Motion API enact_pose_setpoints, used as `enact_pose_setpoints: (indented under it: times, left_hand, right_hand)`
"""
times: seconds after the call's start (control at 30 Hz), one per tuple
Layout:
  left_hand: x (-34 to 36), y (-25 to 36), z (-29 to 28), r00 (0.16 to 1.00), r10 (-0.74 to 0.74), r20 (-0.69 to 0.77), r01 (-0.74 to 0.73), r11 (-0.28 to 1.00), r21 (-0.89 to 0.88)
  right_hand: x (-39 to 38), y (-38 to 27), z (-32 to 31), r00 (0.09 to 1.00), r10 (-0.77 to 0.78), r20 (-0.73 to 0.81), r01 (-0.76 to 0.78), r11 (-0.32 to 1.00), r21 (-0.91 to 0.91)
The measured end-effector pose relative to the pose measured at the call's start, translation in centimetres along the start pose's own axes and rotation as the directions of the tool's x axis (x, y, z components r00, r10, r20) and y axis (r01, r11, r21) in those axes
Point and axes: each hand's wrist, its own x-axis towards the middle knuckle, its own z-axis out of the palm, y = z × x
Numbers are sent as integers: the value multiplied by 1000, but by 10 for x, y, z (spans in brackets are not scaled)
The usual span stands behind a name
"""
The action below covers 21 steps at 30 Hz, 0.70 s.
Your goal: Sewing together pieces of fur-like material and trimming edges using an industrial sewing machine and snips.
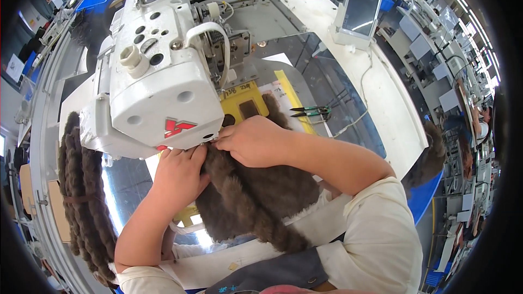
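A piece of brown fur (289, 185) lies under the head of a white sewing machine (163, 92) and hangs over the near table edge toward me. A thick furry ridge (234, 185) runs along it. My right hand (253, 141) is closed, its fingers pinching the fur close to the machine's front. Just left of it, my left hand (182, 171) bends its fingers at the fur's edge under the machine head, thumb against the fur. The machine head hides the needle area and some fingertips.
A yellow template (239, 100) lies beyond my right hand, with green-handled snips (311, 111) to its right. A bundle of brown fur strips (81, 196) hangs at the left. A screen (359, 11) stands at the back right. A thin cable (362, 103) crosses the table.
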Motion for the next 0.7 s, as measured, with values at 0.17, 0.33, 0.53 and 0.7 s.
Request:
enact_pose_setpoints:
  times: [0.17,0.33,0.53,0.7]
  left_hand:
    - [-1,1,-4,1000,-7,16,8,1000,-9]
    - [-3,1,-5,999,10,32,-11,999,31]
    - [-9,-4,-8,998,45,53,-48,998,52]
    - [-15,-7,-16,993,56,109,-56,998,0]
  right_hand:
    - [3,6,9,999,-32,-29,32,999,15]
    - [2,1,6,1000,-6,9,6,1000,19]
    - [5,-9,1,997,1,83,-3,1000,24]
    - [9,-21,-7,975,34,221,-42,999,33]
